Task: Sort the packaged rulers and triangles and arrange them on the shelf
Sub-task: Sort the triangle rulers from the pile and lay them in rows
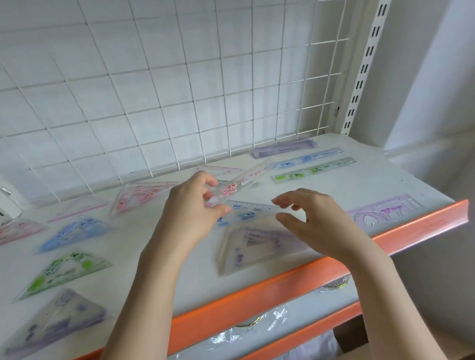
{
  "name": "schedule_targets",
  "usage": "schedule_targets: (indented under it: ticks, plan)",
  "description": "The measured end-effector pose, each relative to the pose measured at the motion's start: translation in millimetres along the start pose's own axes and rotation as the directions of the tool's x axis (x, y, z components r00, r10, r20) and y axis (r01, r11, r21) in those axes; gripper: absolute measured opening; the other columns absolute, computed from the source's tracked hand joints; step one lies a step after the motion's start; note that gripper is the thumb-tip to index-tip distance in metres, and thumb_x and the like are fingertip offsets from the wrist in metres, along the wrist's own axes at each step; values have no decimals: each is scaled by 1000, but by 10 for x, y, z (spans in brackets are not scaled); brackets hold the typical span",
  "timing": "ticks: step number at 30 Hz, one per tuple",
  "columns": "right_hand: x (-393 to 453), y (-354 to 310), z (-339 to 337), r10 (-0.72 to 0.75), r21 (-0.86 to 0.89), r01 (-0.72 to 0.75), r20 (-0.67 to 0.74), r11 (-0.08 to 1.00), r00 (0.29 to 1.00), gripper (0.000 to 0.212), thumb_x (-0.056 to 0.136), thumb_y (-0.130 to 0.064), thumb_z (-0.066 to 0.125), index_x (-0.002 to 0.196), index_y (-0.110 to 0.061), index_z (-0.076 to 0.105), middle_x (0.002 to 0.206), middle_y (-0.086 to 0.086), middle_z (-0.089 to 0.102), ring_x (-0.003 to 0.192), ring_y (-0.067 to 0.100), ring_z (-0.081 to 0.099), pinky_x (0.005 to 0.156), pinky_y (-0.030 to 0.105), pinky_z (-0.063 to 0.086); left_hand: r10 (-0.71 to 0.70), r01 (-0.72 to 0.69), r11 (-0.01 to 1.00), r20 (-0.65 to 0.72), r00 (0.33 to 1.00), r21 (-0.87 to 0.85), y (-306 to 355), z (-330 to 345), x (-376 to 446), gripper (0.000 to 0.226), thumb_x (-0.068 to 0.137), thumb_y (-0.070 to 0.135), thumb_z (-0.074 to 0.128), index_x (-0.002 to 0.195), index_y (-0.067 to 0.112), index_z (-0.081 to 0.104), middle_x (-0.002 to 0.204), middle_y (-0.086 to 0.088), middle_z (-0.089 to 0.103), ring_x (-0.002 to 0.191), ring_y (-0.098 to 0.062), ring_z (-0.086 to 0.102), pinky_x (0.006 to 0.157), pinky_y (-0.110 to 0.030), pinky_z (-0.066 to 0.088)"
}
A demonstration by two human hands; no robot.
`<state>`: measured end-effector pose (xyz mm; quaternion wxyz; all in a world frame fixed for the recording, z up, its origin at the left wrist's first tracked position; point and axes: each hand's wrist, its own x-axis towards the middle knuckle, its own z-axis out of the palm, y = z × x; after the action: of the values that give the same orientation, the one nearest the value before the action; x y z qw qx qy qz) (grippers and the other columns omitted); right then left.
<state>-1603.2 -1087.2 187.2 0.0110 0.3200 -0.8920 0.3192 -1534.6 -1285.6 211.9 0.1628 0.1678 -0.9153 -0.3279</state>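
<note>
My left hand [193, 208] pinches a clear packaged ruler with pink print [239, 184], lifted and tilted up to the right above the white shelf [160, 292]. My right hand [315, 219] hovers open just to its right, fingers apart, holding nothing. Under my hands lie a blue-printed ruler [248, 210] and a purple triangle pack [252, 243]. Purple [284, 148], blue [308, 158] and green [314, 170] rulers lie in a row at the back right. Pink [139, 198], blue [71, 233], green [65, 272] and purple [58, 324] triangles lie on the left.
A white wire grid [169, 100] backs the shelf, with a slotted upright [368, 55] at the right. A purple stencil ruler [387, 210] lies near the orange front edge [266, 293]. Clear plastic bags [249, 328] sit on the lower shelf.
</note>
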Motion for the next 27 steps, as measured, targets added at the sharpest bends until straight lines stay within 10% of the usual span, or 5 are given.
schedule_targets:
  ticks: [9,17,22,27]
  plan:
    - [-170,434,-336,152,35,-148,-201,988,968,20,89,-20,58,107,-22,66,96,-8,64,88,9,58,66,7,38,159,-168,986,255,954,11,627,694,445,43,80,13,69,122,15,60,117,-3,58,92,-12,52,69,-11,32]
    - [-329,662,-504,240,69,-230,-266,971,934,20,90,-20,57,108,-21,67,91,-11,63,85,4,56,69,3,37,236,-310,943,410,881,122,1051,1265,585,11,76,10,68,81,9,58,93,-17,57,90,-27,52,74,-33,39]
    - [-350,715,-534,247,71,-237,-285,969,926,20,90,-19,57,108,-20,67,91,-10,64,83,3,56,70,0,36,229,-336,925,444,866,179,1097,1354,613,50,81,23,69,127,9,54,128,-12,50,120,-26,46,100,-31,36]
    - [-291,699,-509,238,76,-226,-274,971,932,21,90,-19,56,108,-19,67,92,-9,64,87,9,58,74,13,42,222,-410,830,450,865,378,1133,1237,436,32,95,27,50,115,3,55,120,-15,51,114,-31,47,92,-36,38]
